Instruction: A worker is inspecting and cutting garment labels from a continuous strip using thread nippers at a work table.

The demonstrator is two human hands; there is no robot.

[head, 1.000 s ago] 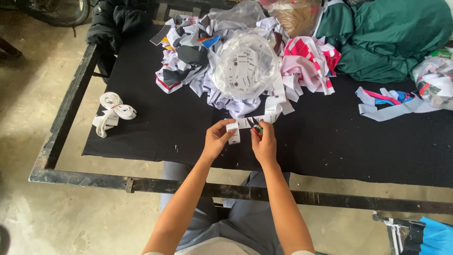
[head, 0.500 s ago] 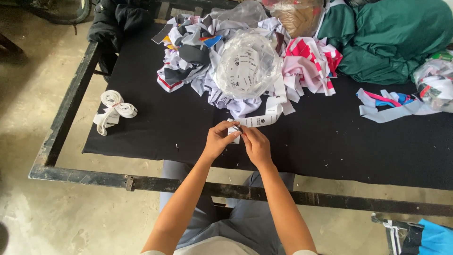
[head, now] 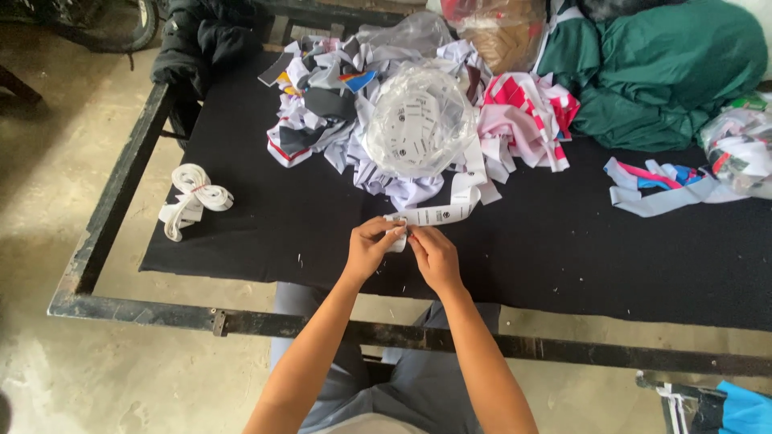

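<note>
Black cloth (head: 241,233) covers an iron-framed table (concrete floor (head: 72,161) below); both hands' grips pinch a white label strip (head: 434,214).

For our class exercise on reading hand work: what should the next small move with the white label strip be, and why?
Probably draw more strip toward the body: both the left hand and right hand pinch the white label strip at its near end, while the rest trails back under the clear bag of labels.

left hand (head: 371,247) and right hand (head: 433,255) pinching white label strip (head: 434,214), black cloth table (head: 563,249)
</note>
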